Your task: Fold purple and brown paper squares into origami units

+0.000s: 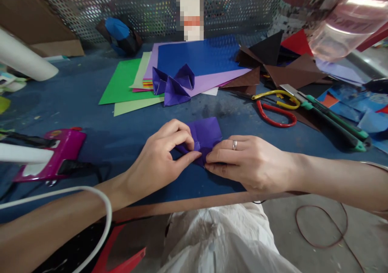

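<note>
Purple ppr (pixel 210 131), blue tbl (pixel 118 131); perf. panel (pixel 148 6) behind.

Left forearm (pixel 75 220): bare, angled up-right from lower left
Left hand (pixel 160 155): fingers (pixel 183 137) curled, thumb (pixel 189 159) opposed in pinch
Right forearm (pixel 327 178): bare, near level, from right edge
Right hand (pixel 254 164): back up, fingers pointing left, pinching
Hands: close together

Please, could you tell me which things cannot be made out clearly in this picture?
Head view: the lower part of the purple paper, partly covered by the fingers of the left hand and the right hand.
Head view: the lettering on the pink bottle, too blurred to read; its upper end is cut off by the picture's edge.
Head view: whatever lies behind the pixelated patch at the top.
</note>
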Action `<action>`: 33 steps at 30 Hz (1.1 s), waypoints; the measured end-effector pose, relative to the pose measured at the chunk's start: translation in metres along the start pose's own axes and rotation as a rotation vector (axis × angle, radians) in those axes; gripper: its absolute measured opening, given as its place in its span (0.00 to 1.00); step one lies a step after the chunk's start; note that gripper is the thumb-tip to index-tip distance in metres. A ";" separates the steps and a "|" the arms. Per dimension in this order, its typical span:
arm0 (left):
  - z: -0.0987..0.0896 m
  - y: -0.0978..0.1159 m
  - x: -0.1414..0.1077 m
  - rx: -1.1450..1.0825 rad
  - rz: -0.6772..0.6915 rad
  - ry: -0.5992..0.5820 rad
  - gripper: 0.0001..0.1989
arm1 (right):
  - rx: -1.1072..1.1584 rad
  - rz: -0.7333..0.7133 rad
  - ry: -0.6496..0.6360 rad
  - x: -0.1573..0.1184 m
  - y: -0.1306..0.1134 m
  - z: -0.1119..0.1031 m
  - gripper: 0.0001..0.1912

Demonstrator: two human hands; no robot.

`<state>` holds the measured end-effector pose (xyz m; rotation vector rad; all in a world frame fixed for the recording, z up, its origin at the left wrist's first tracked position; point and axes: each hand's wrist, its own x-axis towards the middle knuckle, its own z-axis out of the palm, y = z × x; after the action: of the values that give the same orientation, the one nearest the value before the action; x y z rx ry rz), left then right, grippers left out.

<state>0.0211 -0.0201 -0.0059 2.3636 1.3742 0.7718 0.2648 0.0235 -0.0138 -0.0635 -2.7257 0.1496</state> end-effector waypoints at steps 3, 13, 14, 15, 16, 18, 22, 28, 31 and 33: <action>0.001 0.002 -0.004 0.154 0.108 0.074 0.05 | 0.018 0.010 -0.005 0.000 0.000 0.000 0.16; 0.003 0.004 -0.027 0.444 0.449 0.073 0.11 | 0.020 0.044 0.009 0.003 -0.002 -0.001 0.15; 0.003 0.005 -0.029 0.465 0.454 0.066 0.11 | 0.019 0.058 0.016 0.002 -0.002 -0.001 0.15; 0.002 0.006 -0.030 0.491 0.462 0.061 0.12 | 0.021 0.074 0.028 0.002 -0.002 -0.002 0.15; 0.002 0.007 -0.031 0.516 0.474 0.062 0.12 | 0.027 0.096 0.046 0.002 -0.001 -0.001 0.15; 0.001 0.008 -0.032 0.544 0.499 0.068 0.12 | 0.054 0.175 0.088 0.003 0.001 -0.001 0.16; -0.001 0.010 -0.030 0.502 0.533 0.074 0.10 | 0.098 0.428 0.080 0.010 0.005 0.002 0.14; 0.000 0.010 -0.028 0.485 0.536 0.070 0.12 | 0.153 0.575 -0.040 0.025 0.012 0.003 0.13; 0.002 0.009 -0.028 0.470 0.534 0.086 0.11 | 0.186 0.601 -0.053 0.030 0.014 0.004 0.10; 0.003 0.009 -0.028 0.466 0.534 0.097 0.10 | 0.206 0.613 -0.050 0.032 0.015 0.005 0.09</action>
<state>0.0175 -0.0486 -0.0121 3.1703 1.0424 0.7632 0.2338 0.0399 -0.0074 -0.8422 -2.6315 0.6072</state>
